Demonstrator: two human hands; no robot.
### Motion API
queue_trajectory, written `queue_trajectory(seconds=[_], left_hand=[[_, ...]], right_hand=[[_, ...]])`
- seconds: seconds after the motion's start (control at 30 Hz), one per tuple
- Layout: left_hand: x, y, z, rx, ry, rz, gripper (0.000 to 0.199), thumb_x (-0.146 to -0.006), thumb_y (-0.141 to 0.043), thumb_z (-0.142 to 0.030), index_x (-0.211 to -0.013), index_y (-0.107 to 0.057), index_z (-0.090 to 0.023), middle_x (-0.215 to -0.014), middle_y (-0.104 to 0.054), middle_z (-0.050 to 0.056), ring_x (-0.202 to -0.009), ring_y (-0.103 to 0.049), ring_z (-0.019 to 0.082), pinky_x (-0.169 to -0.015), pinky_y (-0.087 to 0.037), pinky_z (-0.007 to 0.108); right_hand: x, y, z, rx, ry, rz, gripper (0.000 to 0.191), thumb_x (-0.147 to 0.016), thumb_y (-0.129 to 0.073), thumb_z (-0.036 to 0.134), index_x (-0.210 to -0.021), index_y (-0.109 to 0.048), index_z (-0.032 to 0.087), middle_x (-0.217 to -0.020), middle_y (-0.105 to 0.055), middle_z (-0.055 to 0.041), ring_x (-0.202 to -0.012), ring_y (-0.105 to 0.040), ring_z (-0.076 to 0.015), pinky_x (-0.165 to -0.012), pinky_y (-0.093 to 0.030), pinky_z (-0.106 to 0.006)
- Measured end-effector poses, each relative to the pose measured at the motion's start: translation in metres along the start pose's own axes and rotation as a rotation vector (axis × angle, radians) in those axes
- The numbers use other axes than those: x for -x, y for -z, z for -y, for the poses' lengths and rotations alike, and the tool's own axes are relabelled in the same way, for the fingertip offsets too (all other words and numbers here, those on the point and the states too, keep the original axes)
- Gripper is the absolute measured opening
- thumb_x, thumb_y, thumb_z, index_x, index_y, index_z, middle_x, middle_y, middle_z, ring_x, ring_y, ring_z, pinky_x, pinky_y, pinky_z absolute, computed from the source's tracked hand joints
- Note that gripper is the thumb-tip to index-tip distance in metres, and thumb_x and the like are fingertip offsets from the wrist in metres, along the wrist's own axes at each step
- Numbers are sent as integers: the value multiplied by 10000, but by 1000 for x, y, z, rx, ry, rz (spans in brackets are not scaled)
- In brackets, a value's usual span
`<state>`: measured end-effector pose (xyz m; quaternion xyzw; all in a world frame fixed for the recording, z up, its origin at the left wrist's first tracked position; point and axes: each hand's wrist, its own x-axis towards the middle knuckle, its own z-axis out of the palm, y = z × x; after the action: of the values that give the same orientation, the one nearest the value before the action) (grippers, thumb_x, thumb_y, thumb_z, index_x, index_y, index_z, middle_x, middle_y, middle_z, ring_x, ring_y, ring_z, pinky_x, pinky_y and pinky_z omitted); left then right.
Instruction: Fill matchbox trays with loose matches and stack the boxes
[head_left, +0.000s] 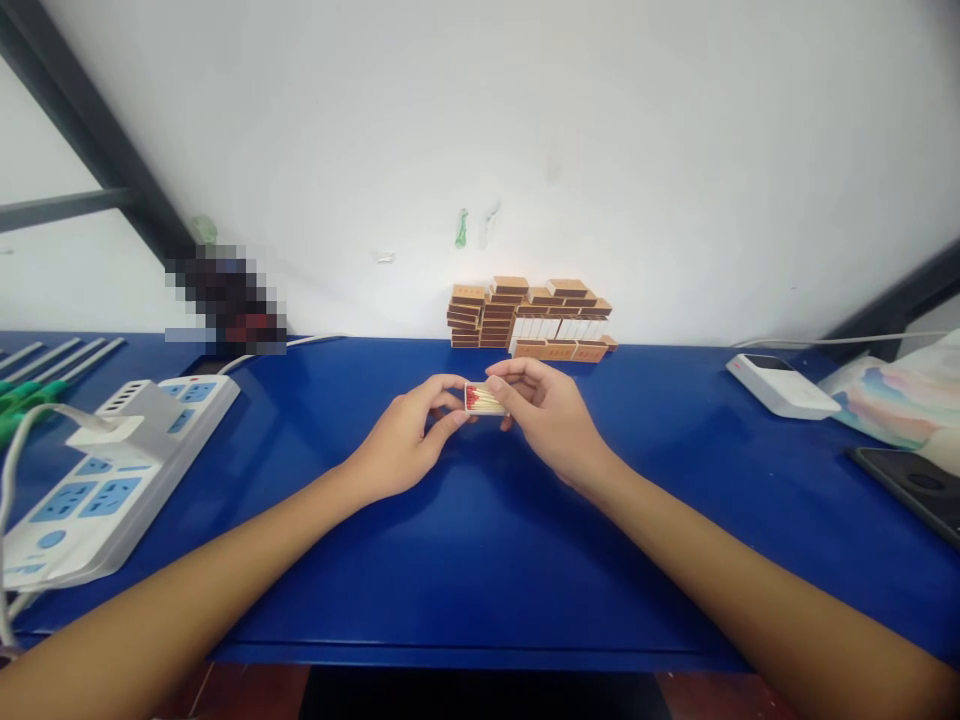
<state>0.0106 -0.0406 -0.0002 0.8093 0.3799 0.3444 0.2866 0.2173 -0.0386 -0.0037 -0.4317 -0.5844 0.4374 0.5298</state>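
Note:
Between my two hands, above the blue table, is a small white matchbox tray filled with red-tipped matches. Their red heads point to the left. My left hand pinches the tray's left end between thumb and fingers. At the other end my right hand grips it, with the thumb lying over the matches and the fingers curled behind. Beyond the hands, stacked matchboxes stand against the wall, brown with dark striking sides. White box ends show in the middle of the stack.
A white power strip with a plugged-in charger lies at left, near green-handled rods. A white device, a black phone and a pastel plastic bag sit at right. The blue table's front edge is close below.

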Motion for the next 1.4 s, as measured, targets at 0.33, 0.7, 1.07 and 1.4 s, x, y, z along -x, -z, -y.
queue_trajectory(seconds=[0.33, 0.7, 1.07, 1.4], left_hand=[[-1, 2, 1, -31, -40, 60, 292, -1060, -524, -291, -1339, -561, -216, -1113, -792, 29, -1045, -743, 204, -972, -524, 345], [-3, 1, 7, 65, -22, 95, 349, -1071, -503, -290, -1403, -581, -211, -1129, -793, 40, -1062, -733, 207, -996, -511, 345], [-8, 5, 14, 217, 36, 130, 429, -1052, -560, -365, -1441, -589, -187, -1177, -789, 86, -1082, -739, 235, -992, -532, 370], [-11, 10, 14, 254, 30, 133, 393, -1031, -612, -398, -1353, -681, -183, -1205, -784, 97, -1065, -753, 239, -970, -561, 362]], right_hand=[[0, 4, 1, 192, 23, 60, 312, -901, -742, 490, -972, -708, 188, -926, -737, -63, -677, -641, -153, -533, -517, -282], [-2, 12, 9, 115, -89, 231, 352, -876, -786, 492, -1016, -697, 182, -909, -744, -71, -762, -686, -173, -567, -564, -269], [-3, 8, 3, -14, -144, 242, 405, -830, -848, 475, -1042, -698, 165, -948, -736, -60, -782, -693, -146, -633, -606, -268], [1, 7, 15, 85, -139, 230, 466, -789, -869, 528, -1008, -681, 162, -933, -741, -70, -718, -699, -149, -553, -604, -256]])
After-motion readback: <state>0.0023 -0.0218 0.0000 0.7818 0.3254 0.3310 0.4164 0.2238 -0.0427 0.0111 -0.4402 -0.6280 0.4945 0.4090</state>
